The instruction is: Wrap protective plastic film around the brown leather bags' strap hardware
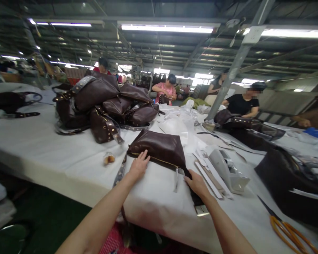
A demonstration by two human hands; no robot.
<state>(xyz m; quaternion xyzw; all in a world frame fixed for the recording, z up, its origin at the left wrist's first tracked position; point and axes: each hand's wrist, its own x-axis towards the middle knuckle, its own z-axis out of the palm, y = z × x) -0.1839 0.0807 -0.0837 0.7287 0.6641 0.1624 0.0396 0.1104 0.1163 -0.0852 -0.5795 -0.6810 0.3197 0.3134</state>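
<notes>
A dark brown leather bag point(160, 144) lies on its side on the white-covered table in front of me, its gold zipper point(159, 159) facing my body. My left hand point(139, 166) rests on the bag's near edge by the zipper, fingers stretched out. At the bag's right end, my right hand point(197, 182) is closed around its dark strap point(187, 173), which runs down toward the table edge. A pale pull tab point(176, 179) hangs from the zipper near that hand. Off the left end, a studded strap point(120, 171) trails over the table's edge.
Several brown bags point(103, 102) are piled at the back left. On the right are a tape dispenser point(226, 171), pale strips point(208, 176), orange-handled scissors point(288, 229) and a large dark bag point(288, 187). White wrapping point(175, 123) lies beyond my bag. Other people work farther back.
</notes>
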